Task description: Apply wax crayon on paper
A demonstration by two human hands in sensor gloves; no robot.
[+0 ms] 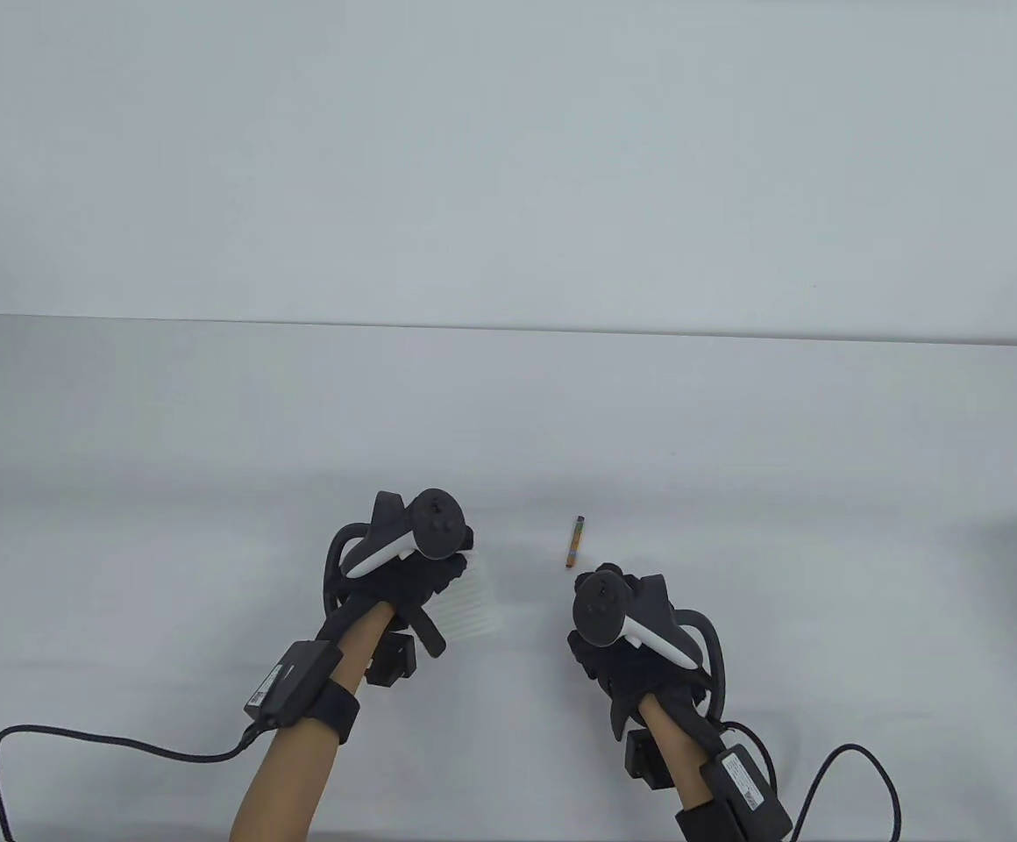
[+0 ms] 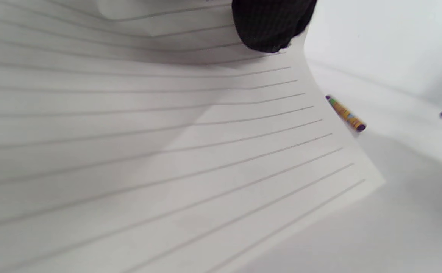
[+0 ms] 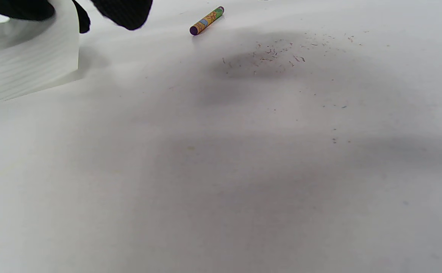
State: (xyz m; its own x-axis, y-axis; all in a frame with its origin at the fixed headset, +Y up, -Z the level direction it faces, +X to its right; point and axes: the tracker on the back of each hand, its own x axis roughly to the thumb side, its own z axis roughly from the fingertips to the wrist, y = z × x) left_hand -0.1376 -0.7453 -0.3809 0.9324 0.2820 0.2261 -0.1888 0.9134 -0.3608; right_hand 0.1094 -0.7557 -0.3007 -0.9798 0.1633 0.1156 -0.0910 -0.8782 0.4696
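A short wax crayon (image 1: 577,541) with a colourful wrapper and purple ends lies on the white table; it also shows in the left wrist view (image 2: 345,113) and the right wrist view (image 3: 206,20). A sheet of white lined paper (image 1: 476,605) lies under my left hand (image 1: 438,574). In the left wrist view the paper (image 2: 167,144) curves upward, with a gloved fingertip (image 2: 270,22) on its top edge. My right hand (image 1: 600,645) hovers just below the crayon and holds nothing. One of its fingertips (image 3: 124,13) hangs left of the crayon.
The white table (image 1: 736,421) meets a pale wall at the back. Small crayon crumbs (image 3: 281,53) speckle the surface near the crayon. Black cables (image 1: 105,741) trail from both wrists along the front edge.
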